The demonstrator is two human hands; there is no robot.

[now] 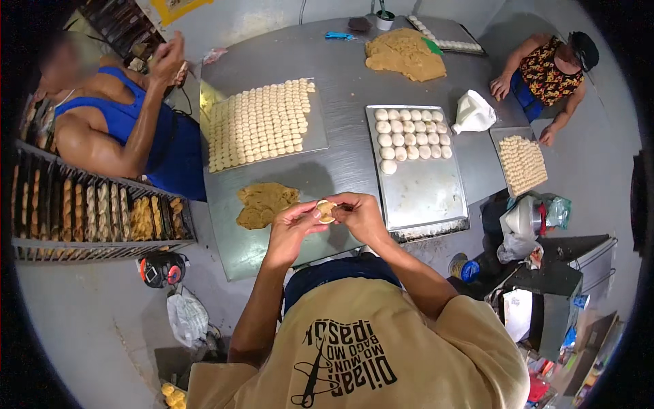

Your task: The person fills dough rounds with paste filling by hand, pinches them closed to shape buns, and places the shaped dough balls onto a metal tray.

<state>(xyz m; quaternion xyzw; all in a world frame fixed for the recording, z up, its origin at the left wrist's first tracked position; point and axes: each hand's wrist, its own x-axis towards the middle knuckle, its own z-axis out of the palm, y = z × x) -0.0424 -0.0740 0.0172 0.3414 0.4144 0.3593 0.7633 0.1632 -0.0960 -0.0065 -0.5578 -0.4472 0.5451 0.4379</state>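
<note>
Between my two hands, above the near edge of the metal table, is a small pale round of dough point(326, 210) with brown filling in its middle. My left hand point(294, 230) pinches it from the left, thumb on top. From the right, the fingers of my right hand point(360, 215) close on its rim. A flat lump of brown filling point(264, 204) lies on the table just left of my left hand. To the right of my right hand is a metal tray point(424, 198) with rows of round white dough balls point(411, 135) on its far part.
A sheet with many small dough pieces point(262, 121) lies at the left. A larger brown mound point(405, 56) sits at the far side, near a white bag point(475, 111). One co-worker point(129, 129) stands left by a loaded rack point(102, 211); another point(552, 78) is at the right, beside a smaller tray.
</note>
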